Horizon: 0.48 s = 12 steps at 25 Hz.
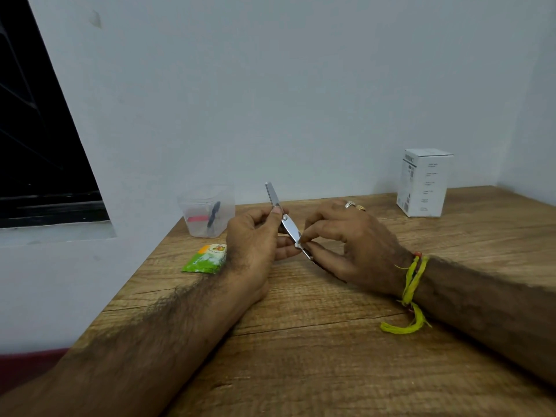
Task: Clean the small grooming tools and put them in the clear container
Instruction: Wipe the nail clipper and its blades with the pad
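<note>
Head view, looking down over two bare forearms resting on a brown wood-grain table point(331, 341). Both hands meet near the middle of the table around one slim, shiny steel grooming tool point(288, 225), perhaps a folding nail clipper or small scissors; its exact kind is hard to tell. The tool's long axis runs on a slant, its upper end pointing up and away toward the wall, its lower end pointing down toward the person and to the right.

The left hand point(255, 239) has its fingers curled round the upper half, thumb pressed against the metal just above a small rivet. The right hand point(346, 245) pinches the lower end between thumb and forefinger tips, the other fingers loosely bent. A yellow-green thread band point(410, 284) circles the right wrist.

The small clear plastic container point(207, 210) stands at the far left edge of the table, beyond and to the left of the left hand, near it but apart. It already holds a black item and a pink item. So the left hand is the nearer one for dropping the tool in, by my reading, and the move would go up and left.

A green printed sachet point(206, 259) lies flat just beside the left wrist. A white cardboard box point(424, 185) stands well apart at the far right.
</note>
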Available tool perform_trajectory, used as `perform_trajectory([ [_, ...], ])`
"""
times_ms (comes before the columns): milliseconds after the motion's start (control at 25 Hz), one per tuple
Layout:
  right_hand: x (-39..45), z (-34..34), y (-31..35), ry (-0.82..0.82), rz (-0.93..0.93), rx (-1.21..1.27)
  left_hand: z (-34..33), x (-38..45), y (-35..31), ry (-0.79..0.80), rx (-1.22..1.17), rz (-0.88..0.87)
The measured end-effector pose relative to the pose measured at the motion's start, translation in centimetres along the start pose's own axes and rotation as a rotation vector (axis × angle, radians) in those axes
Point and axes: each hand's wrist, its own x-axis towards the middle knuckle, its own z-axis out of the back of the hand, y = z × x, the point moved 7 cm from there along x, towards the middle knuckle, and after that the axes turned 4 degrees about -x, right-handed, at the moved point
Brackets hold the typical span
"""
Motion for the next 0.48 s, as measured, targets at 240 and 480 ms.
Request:
perform_trajectory([
  [240, -0.04, -0.16, 0.15, 0.033, 0.008, -0.008, 0.37, 0.31, 0.05, -0.024, 0.015, -0.016],
  [480, 0.09, -0.01, 0.22, 0.014, 0.003, -0.021, 0.21, 0.12, -0.11, -0.008, 0.002, -0.007],
])
